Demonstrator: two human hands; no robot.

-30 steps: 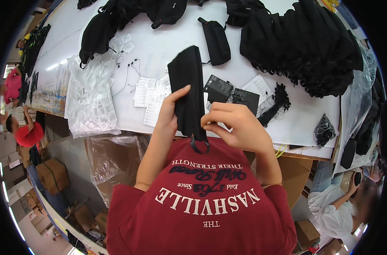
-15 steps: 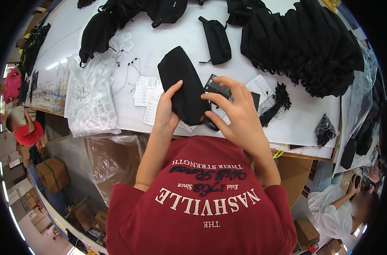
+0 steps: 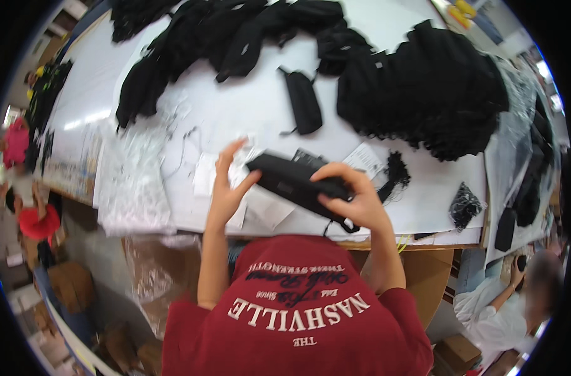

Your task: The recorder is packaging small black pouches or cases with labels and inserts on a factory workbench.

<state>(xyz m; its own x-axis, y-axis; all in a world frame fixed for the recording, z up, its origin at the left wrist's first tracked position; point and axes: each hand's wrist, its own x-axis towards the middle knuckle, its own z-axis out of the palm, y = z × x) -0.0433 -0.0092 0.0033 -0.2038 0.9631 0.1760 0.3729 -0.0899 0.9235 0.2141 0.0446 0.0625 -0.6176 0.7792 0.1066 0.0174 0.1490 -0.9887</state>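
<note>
A black fabric pouch (image 3: 286, 180) is held slantwise above the near edge of the table. My right hand (image 3: 359, 199) grips its right end between thumb and fingers, and a dark cord loop dangles there. My left hand (image 3: 225, 189) is open beside the left end; its thumb is at the pouch's edge and its fingers are spread. White printed slips (image 3: 268, 210) lie beneath the pouch. Beyond it another black pouch (image 3: 304, 102) lies on the white tabletop. Motion blurs the picture a little.
A heap of black pouches (image 3: 423, 94) fills the far right, and more black pouches (image 3: 197, 44) lie at the far left. A clear bag of white tags (image 3: 134, 182) sits at the left. Black cords (image 3: 395, 175) and a small bagged bundle (image 3: 466, 207) lie at the right.
The pouch has turned from nearly upright to a slant, its right end lower and nearer me. My right hand has taken hold of it, and my left hand has loosened its grip.
</note>
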